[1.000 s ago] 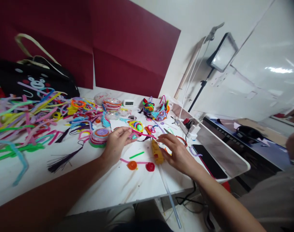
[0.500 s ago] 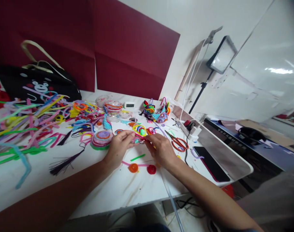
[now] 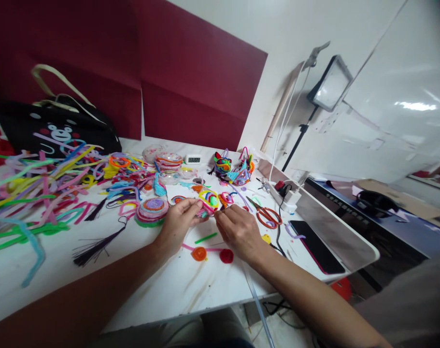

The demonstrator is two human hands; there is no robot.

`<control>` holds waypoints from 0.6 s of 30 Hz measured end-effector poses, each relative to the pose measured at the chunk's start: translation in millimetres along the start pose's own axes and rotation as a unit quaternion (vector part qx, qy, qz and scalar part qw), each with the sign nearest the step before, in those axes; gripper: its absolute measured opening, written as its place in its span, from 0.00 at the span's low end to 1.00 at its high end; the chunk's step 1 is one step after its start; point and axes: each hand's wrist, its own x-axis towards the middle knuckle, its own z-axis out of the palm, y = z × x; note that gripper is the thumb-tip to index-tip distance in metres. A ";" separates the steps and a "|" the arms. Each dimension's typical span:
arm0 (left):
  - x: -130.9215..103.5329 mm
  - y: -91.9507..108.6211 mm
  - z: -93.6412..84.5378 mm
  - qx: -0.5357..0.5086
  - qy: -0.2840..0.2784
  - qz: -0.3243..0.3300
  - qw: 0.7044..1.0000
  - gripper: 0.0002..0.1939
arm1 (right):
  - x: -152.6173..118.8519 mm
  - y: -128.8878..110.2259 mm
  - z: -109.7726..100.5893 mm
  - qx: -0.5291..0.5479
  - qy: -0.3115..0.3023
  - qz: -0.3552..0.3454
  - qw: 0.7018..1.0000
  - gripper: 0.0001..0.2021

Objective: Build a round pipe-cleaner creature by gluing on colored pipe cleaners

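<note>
My left hand (image 3: 179, 223) pinches the edge of a colourful pipe-cleaner piece (image 3: 208, 199) with yellow, green and pink parts. Close to its right side is my right hand (image 3: 237, 229), fingers pressed together; whatever they hold is too small to make out. On the white table (image 3: 162, 290) below the hands lie a green strip (image 3: 205, 238), an orange coil (image 3: 199, 253) and a red coil (image 3: 226, 255). Left of my left hand sits a stack of round coils (image 3: 152, 209).
Loose pipe cleaners (image 3: 42, 188) cover the left side, before a black bag (image 3: 60, 128). Orange-handled scissors (image 3: 268, 216), a phone (image 3: 317, 246) and a power strip (image 3: 285, 195) lie right. Two decorated figures (image 3: 223, 164) stand behind.
My right hand has moved slightly away from the colourful piece, leaving more of it visible. A yellow bit on the table beside my right wrist shows more. My left hand keeps its hold.
</note>
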 end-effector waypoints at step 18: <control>1.9 -3.0 -1.3 0.002 -0.010 -0.002 1.000 0.13 | 1.3 -3.2 0.1 -0.051 0.035 -0.039 0.997 0.15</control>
